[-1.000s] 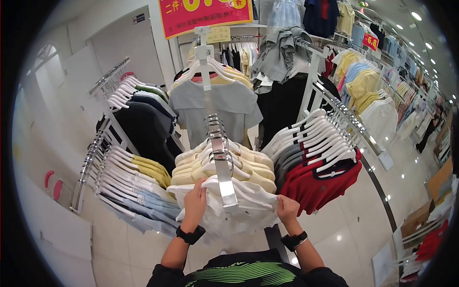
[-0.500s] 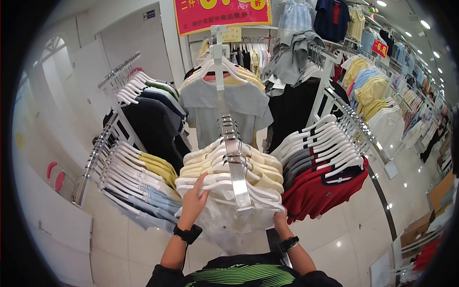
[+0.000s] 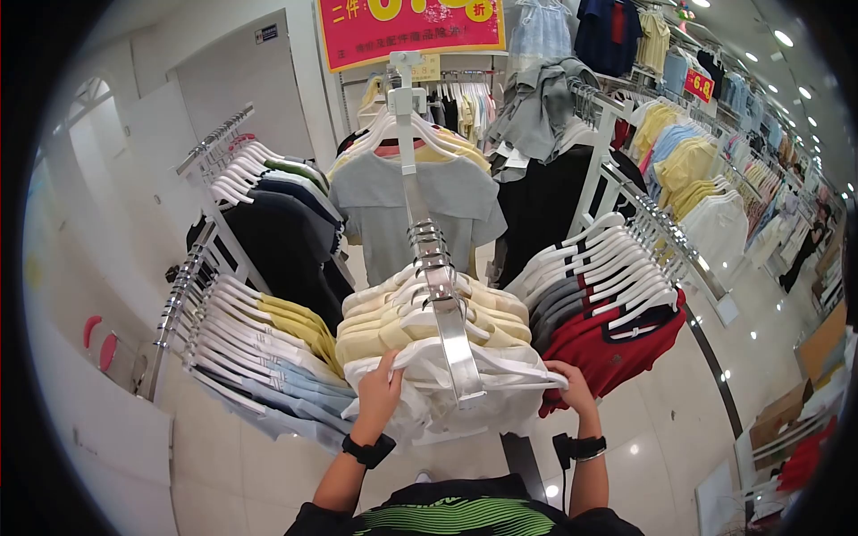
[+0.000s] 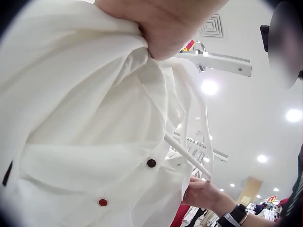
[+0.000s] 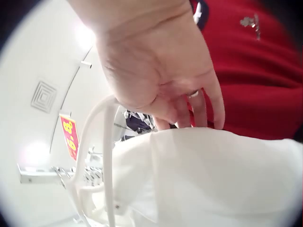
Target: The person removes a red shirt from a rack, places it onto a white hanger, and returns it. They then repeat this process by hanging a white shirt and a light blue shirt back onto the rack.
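Observation:
A white shirt [image 4: 94, 161] with dark and reddish buttons hangs at the front of the middle rack arm, on a white hanger [image 3: 518, 379]. My left hand [image 3: 379, 393] grips the shirt at its left shoulder, where the cloth bunches under the palm in the left wrist view. At the other end, my right hand [image 3: 576, 389] holds the shirt's right shoulder, its fingers [image 5: 215, 106] passing behind the cloth. The bare tip of the hanger shows beside that palm. Cream-yellow tops [image 3: 375, 330] hang close behind the shirt.
The metal rack arm [image 3: 456, 348] juts toward me between both hands. Red tops [image 3: 617, 348] hang to the right, white, yellow and light blue clothes [image 3: 259, 357] to the left. A grey top [image 3: 416, 205] faces me behind, under a red sign [image 3: 411, 31].
The right hand dropped lower beside the shirt's shoulder, then rose to the hanger's right end, which now shows bare. The left hand stays at the left shoulder. The view has shifted slightly.

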Action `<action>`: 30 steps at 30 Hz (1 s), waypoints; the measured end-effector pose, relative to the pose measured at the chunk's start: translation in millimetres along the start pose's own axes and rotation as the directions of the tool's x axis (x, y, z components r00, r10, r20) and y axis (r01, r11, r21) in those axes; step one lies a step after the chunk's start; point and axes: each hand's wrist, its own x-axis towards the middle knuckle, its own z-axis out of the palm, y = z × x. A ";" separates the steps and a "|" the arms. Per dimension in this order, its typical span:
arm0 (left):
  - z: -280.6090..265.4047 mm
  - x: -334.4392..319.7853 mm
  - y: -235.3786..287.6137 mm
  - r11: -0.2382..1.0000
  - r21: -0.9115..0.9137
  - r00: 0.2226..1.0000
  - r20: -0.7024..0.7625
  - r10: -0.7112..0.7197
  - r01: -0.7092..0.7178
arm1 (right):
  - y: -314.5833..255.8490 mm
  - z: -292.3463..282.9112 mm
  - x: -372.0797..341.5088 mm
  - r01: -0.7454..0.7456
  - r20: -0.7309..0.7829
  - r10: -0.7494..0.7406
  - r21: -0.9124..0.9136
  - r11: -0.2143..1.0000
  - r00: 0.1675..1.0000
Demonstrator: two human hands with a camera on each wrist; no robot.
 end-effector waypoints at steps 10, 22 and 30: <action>16.4 -8.5 1.5 0.990 -0.143 0.993 -0.122 -0.007 -0.011 | -11.9 63.1 17.7 0.159 -0.282 -0.167 -0.050 0.986 0.945; 17.9 -3.3 20.5 0.931 -0.365 0.991 -0.131 -0.019 -0.030 | 78.3 74.6 4.1 -0.127 -0.633 0.166 0.107 0.986 0.756; 14.4 -12.4 28.5 0.972 -0.234 0.996 -0.081 -0.037 0.017 | 8.2 89.9 -0.6 -0.017 -0.582 -0.040 -0.092 0.996 0.812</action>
